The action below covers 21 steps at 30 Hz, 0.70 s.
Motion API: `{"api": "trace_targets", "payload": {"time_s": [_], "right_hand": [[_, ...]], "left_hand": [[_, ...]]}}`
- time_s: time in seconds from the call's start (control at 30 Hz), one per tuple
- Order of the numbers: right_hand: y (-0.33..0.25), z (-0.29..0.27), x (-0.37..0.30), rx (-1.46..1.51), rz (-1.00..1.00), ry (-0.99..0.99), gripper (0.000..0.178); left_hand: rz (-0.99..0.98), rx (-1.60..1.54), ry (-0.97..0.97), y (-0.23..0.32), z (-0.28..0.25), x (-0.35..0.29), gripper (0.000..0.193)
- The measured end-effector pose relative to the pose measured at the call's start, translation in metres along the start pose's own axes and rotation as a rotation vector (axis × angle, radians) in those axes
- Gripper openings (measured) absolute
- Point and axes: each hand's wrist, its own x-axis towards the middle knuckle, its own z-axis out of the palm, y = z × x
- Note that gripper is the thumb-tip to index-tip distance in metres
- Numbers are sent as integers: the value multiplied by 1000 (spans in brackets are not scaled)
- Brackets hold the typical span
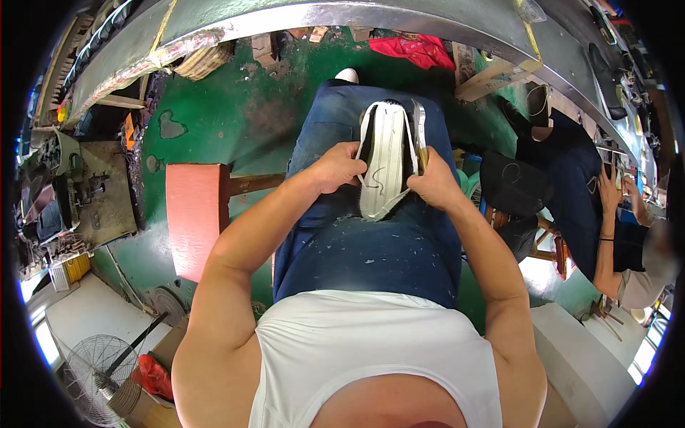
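Observation:
Sole side up on my lap lies a shoe on its last, with a pale ribbed insole point(387, 146) that bears a dark pen mark. The loose edge of its white upper point(364, 132) stands up around the insole. On the left side, my left hand point(340, 167) is closed, thumb and fingers pinching that edge. My right hand point(435, 180) is closed on the other side, its thumb at the upper's edge near the narrower end. Metal pliers point(419, 120) stick out of the right hand beside the shoe, their jaws pointing away from me. Fingers hide the handles.
A metal-edged bench point(307, 16) runs across the far side. Left of my legs stands a pink block-like seat point(196, 221); machinery point(100, 185) is farther left. A co-worker point(571, 178) sits at the right, near a dark-covered stool point(512, 182). A fan point(100, 371) stands lower left.

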Motion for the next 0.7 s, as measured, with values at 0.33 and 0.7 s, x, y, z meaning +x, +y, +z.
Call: {"api": "trace_targets", "payload": {"time_s": [0.33, 0.7], "right_hand": [[-27, -73, -64, -437, -194, -325, 29], [-45, -51, -39, -901, -390, -465, 21]], "left_hand": [[453, 384, 236, -58, 43, -2, 95], [303, -537, 220, -49, 56, 13, 63]]}}
